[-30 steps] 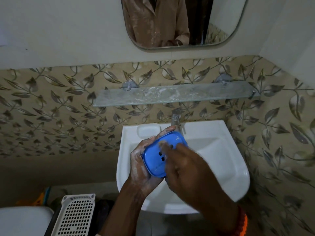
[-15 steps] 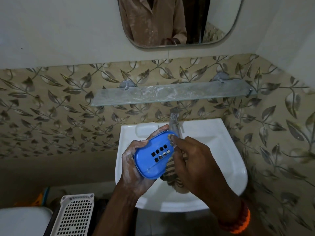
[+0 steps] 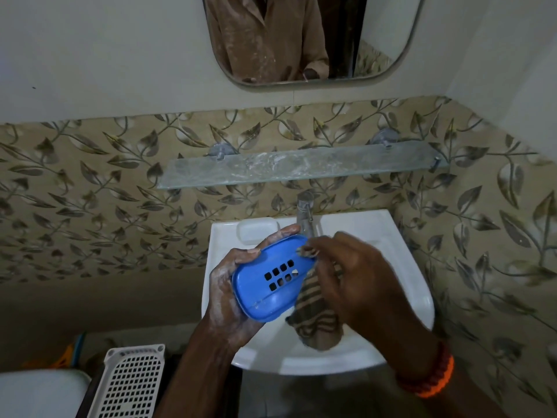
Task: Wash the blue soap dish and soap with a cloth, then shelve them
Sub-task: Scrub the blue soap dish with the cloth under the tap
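Note:
My left hand, white with lather, grips the blue soap dish over the white sink. The dish is tilted, its underside with several square drain holes facing me. My right hand holds a brown striped cloth that hangs below it into the basin, its fingertips touching the dish's upper right edge. No bar of soap shows. The glass shelf on the wall above the tap carries nothing but soap smears.
A chrome tap stands just behind the hands. A moulded soap recess is in the sink's back left corner. A white perforated basket stands at lower left. A mirror hangs above the shelf.
My right hand has drawn off the dish's face to its upper right edge, uncovering the holes and the hanging cloth. The dish has tilted a little more towards me.

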